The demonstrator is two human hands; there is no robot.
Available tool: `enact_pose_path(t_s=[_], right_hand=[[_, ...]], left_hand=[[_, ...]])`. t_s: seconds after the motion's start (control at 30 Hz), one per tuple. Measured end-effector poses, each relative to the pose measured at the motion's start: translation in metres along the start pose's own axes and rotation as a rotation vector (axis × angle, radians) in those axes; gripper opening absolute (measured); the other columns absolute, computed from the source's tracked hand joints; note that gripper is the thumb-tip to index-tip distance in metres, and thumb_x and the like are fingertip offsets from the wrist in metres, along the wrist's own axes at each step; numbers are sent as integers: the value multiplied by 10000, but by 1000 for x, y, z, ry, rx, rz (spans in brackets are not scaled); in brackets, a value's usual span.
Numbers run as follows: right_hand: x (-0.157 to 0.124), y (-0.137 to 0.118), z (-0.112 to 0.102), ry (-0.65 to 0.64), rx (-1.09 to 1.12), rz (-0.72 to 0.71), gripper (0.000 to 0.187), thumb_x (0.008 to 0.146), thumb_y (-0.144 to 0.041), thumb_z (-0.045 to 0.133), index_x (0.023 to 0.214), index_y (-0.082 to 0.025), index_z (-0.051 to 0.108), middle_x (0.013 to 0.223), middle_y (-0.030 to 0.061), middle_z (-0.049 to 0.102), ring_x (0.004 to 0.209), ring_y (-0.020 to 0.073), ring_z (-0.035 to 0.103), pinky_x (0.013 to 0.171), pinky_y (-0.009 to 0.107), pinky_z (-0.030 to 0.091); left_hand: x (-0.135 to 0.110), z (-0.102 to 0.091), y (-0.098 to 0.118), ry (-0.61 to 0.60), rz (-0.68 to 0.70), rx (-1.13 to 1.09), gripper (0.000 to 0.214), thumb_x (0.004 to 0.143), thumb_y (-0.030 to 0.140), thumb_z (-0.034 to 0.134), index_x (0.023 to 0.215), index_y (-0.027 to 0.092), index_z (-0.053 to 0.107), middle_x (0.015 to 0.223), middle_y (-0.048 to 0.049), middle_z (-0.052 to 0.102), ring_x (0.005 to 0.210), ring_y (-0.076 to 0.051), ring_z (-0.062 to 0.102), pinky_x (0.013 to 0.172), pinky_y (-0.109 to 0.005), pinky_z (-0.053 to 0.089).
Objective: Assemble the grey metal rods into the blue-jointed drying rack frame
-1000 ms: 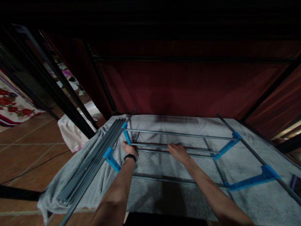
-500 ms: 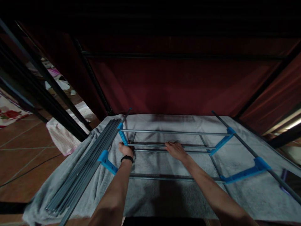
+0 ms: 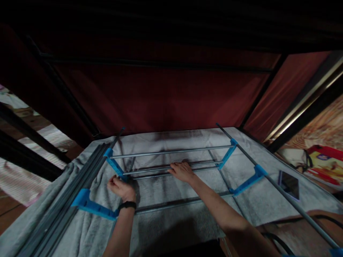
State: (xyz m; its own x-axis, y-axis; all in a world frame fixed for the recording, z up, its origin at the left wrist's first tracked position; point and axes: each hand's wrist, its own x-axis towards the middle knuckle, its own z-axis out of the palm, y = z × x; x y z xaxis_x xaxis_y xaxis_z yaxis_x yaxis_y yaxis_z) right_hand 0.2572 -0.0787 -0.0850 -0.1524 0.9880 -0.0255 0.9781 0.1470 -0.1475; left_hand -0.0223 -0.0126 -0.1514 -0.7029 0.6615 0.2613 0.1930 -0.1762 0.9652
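Note:
A rack of grey metal rods [image 3: 171, 152] and blue plastic brackets [image 3: 114, 166] lies flat on a grey towel [image 3: 166, 217]. My left hand [image 3: 121, 187], with a black wristband, is closed beside the near end of the left blue bracket, where the middle rods meet it. My right hand [image 3: 182, 171] rests palm down on the middle rods [image 3: 203, 165], fingers stretched over them. Another blue bracket [image 3: 93, 207] lies nearer me on the left, and two more blue brackets [image 3: 248, 181] sit on the right side rod.
A bundle of loose grey rods [image 3: 66, 203] lies along the towel's left edge. A dark phone [image 3: 288, 184] lies on the towel at the right. Dark red fabric [image 3: 160, 96] on a black frame stands behind. A colourful bag [image 3: 324, 164] is at far right.
The view has swung to the right, bringing the phone and the bag into sight. My left hand has drawn back a little from the bracket end. My right hand stays on the middle rods.

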Motion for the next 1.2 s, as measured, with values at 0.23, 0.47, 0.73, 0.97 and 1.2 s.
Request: enact_pose_path(t_s=[0.23,0.47,0.73,0.97,1.2], right_hand=[[0,1,1,14,30,-6,447,1042,-554,326,1148,-259,646,1159,56,739,1102,224,674,923,357,463],[2,2,5,10,28,-5,459,1040,-565,318,1180,-262,633,1166,60,739,1108,228,673,946,378,456],[6,4,7,6,-13,-27,472,1043,-559,300,1168,-256,640,1134,68,751,1067,249,691,900,389,477],[6,3,4,-15,-17,-10,472,1044,-554,305,1157,-260,657,1136,73,752,1077,239,688,903,373,467],[-1,2,8,47,12,-11,420,1043,-540,339,1145,-263,638,1163,51,738,1058,221,681,876,348,449]], left_hand=[[-40,-12,28,-330,595,270,263,880,327,507,1086,222,632,1228,-148,593,1245,-359,517,1100,-561,362],[-21,15,36,-885,773,514,232,893,438,560,961,249,676,942,-105,702,976,-312,620,1027,-496,386],[-14,15,36,-982,946,846,371,1024,427,360,993,188,642,994,-129,701,1011,-315,608,906,-446,398],[-12,16,39,-1007,985,877,368,1031,403,356,994,183,648,986,-122,709,1005,-309,616,894,-435,395],[-16,15,39,-991,946,896,350,1034,406,379,995,181,644,1017,-111,700,998,-296,606,894,-436,412]])
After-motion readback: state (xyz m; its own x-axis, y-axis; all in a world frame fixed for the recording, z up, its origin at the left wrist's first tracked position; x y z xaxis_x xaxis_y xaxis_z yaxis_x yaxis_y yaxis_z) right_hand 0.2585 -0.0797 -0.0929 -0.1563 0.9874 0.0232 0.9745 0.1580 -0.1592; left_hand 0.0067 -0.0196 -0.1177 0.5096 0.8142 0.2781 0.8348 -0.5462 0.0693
